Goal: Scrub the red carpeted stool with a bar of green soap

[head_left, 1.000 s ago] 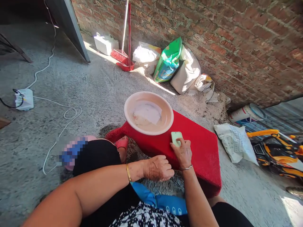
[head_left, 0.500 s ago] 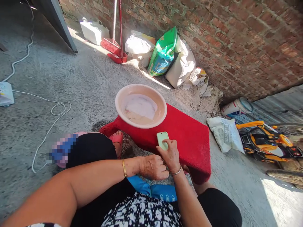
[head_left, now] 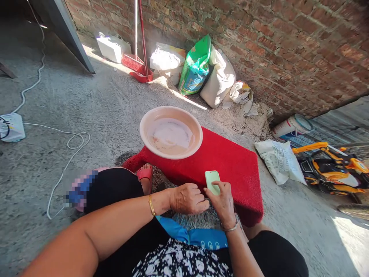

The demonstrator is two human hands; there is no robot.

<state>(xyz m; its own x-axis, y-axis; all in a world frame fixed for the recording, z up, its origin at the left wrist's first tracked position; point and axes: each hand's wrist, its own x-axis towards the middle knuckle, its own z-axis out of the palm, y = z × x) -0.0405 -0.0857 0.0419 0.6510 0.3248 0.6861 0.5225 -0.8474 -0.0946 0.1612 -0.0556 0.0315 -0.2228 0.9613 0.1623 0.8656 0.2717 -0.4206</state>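
My right hand (head_left: pixel 223 198), with a silver bracelet at the wrist, grips the lower end of a light-green phone (head_left: pixel 212 181) between thumb and fingers. The phone is over the near edge of a red cloth-covered bench (head_left: pixel 230 165). To its left, my left hand (head_left: pixel 188 199) is closed with the back of the hand up and the fingers curled under; whatever they may hold is hidden. A gold bracelet circles that wrist. Beyond the hands, a pale pink basin (head_left: pixel 144 140) with cloudy water rests on the bench's left end.
Along the brick wall (head_left: pixel 288 50) stand a red dustpan (head_left: pixel 141 77), a green sack (head_left: pixel 194 67), a white sack (head_left: pixel 219 79) and a bucket (head_left: pixel 292 127). A yellow toy digger (head_left: pixel 328 165) lies right. A white cable (head_left: pixel 65 169) crosses the floor at left.
My right hand and the phone have moved to the right, away from my left hand. My left hand stays curled nearly in place. The view has shifted slightly.
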